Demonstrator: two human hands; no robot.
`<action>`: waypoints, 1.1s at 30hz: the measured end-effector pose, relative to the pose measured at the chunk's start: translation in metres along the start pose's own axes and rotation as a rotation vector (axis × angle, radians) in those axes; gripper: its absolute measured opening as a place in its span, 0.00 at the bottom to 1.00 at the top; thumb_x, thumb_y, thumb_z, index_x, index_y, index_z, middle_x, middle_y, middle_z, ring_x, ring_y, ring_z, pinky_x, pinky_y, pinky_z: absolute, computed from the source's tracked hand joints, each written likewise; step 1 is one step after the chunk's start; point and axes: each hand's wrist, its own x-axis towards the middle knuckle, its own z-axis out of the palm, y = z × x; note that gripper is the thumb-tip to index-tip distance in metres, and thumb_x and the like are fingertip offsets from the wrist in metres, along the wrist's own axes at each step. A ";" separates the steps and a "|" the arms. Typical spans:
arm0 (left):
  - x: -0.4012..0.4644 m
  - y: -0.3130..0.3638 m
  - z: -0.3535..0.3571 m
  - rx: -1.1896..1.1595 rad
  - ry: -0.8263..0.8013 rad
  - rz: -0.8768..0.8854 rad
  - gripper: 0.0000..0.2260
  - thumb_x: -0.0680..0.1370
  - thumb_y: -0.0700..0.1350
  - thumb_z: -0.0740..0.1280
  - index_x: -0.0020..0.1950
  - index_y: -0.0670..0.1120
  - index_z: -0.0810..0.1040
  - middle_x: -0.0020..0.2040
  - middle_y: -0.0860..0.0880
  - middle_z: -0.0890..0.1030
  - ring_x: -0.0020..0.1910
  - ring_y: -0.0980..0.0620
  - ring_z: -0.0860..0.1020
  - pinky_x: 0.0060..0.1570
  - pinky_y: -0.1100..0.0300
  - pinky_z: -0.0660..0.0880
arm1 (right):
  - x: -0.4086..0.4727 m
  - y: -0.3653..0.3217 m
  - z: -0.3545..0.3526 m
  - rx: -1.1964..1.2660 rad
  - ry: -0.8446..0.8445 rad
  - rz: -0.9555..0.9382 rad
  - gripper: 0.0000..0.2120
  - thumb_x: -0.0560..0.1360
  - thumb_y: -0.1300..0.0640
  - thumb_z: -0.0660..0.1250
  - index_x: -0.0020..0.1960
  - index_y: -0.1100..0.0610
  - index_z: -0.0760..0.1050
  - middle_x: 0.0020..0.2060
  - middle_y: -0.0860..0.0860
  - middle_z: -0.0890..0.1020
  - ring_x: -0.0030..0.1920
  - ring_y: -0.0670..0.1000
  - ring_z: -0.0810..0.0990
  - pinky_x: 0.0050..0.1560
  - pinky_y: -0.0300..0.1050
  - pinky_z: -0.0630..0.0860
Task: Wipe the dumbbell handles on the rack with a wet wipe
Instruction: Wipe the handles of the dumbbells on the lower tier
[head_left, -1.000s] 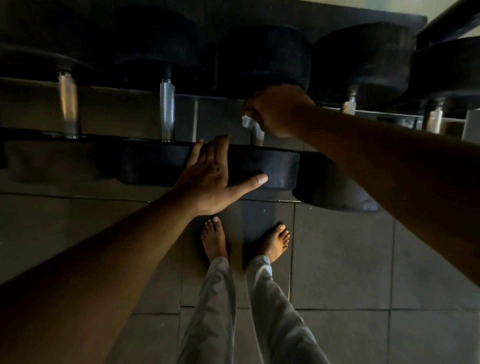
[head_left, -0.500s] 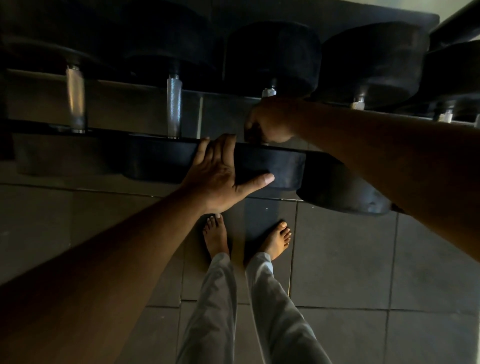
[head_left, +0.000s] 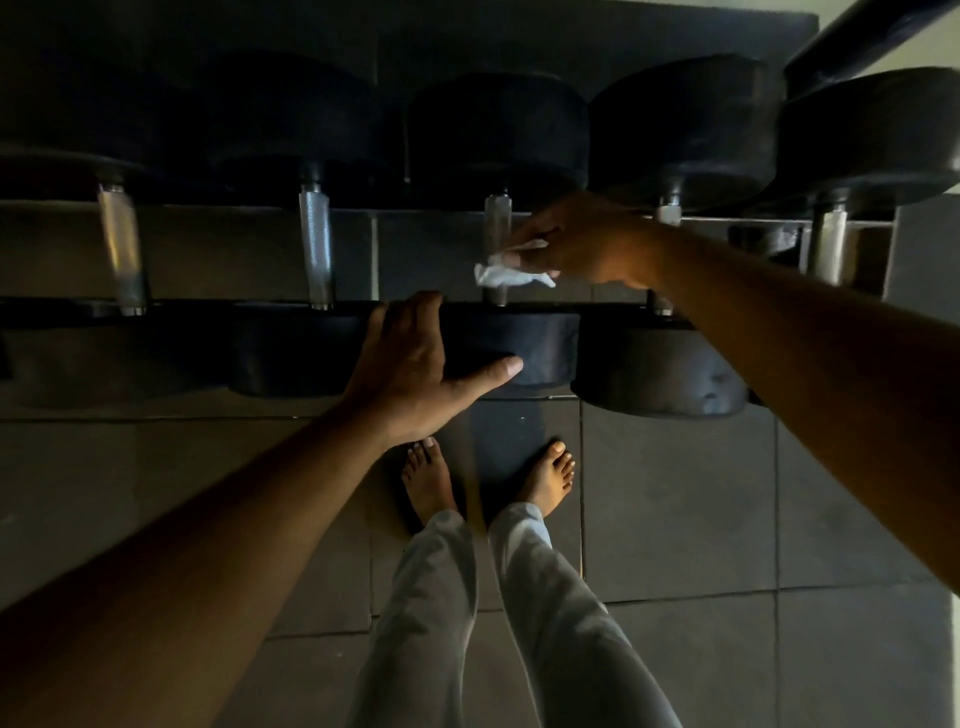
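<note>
bare forearms without sleeves, left hand (head_left: 410, 364), right hand (head_left: 587, 244), light grey trousers (head_left: 498, 623), bare feet (head_left: 428, 480)

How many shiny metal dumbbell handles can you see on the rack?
5, in a row: far-left handle, second handle, middle handle beside the white wipe, fourth handle mostly hidden by the right hand, far-right handle.

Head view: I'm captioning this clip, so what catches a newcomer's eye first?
The white wet wipe, pinched in the right hand beside the middle dumbbell handle, stands out against the dark rack. Below it, the left hand rests flat on a black dumbbell head, above two bare feet.
</note>
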 end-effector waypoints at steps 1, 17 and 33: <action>0.000 0.003 -0.002 -0.015 0.000 -0.023 0.51 0.70 0.82 0.63 0.81 0.49 0.62 0.79 0.46 0.67 0.78 0.42 0.62 0.73 0.46 0.66 | -0.006 0.006 -0.002 0.073 0.022 0.010 0.15 0.76 0.47 0.74 0.62 0.48 0.83 0.56 0.45 0.85 0.52 0.42 0.82 0.47 0.33 0.76; 0.010 0.126 0.019 0.011 0.026 0.158 0.40 0.76 0.68 0.72 0.81 0.50 0.64 0.79 0.48 0.67 0.78 0.45 0.65 0.79 0.44 0.62 | -0.099 0.084 -0.052 0.688 0.203 0.149 0.09 0.80 0.64 0.69 0.59 0.55 0.79 0.54 0.60 0.84 0.45 0.57 0.88 0.45 0.49 0.86; 0.029 0.207 0.123 -0.013 0.235 -0.086 0.55 0.73 0.83 0.47 0.82 0.40 0.61 0.83 0.41 0.64 0.86 0.46 0.55 0.83 0.45 0.32 | -0.078 0.176 -0.085 0.029 0.318 0.040 0.09 0.76 0.54 0.76 0.56 0.51 0.86 0.50 0.46 0.86 0.48 0.44 0.83 0.53 0.32 0.78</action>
